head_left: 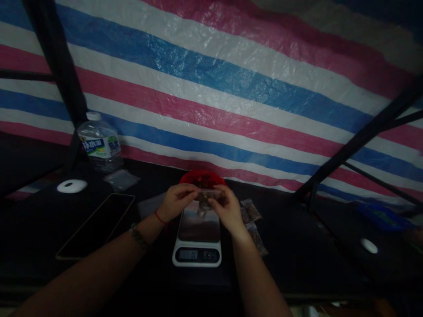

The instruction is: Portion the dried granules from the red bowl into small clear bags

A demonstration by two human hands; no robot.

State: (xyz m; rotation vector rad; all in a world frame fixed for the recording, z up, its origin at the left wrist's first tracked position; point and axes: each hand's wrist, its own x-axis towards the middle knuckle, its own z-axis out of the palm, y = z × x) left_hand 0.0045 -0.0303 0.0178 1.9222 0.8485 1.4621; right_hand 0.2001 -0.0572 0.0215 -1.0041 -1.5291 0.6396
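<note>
Between my two hands is a small clear zip bag [202,208] with some brown bits in it, held up over a white kitchen scale [199,231]. My left hand [177,200] pinches the bag's upper left edge. On the other side, my right hand [228,209] grips its right edge with thumb and fingers. The scale's display is lit and its metal plate lies under the bag. Just behind my hands stands a red bowl [202,177] with dark brown pieces inside, partly hidden. Several filled small bags [251,210] lie to the right of my right hand.
Clear empty bags [121,179] lie at the left, near a big plastic bottle [101,145]. A phone or tablet [97,225] and a white oval object [72,186] rest there too. Farther right are a blue tray [383,216] and another white object [369,246]. Striped sheeting [205,114] hangs behind.
</note>
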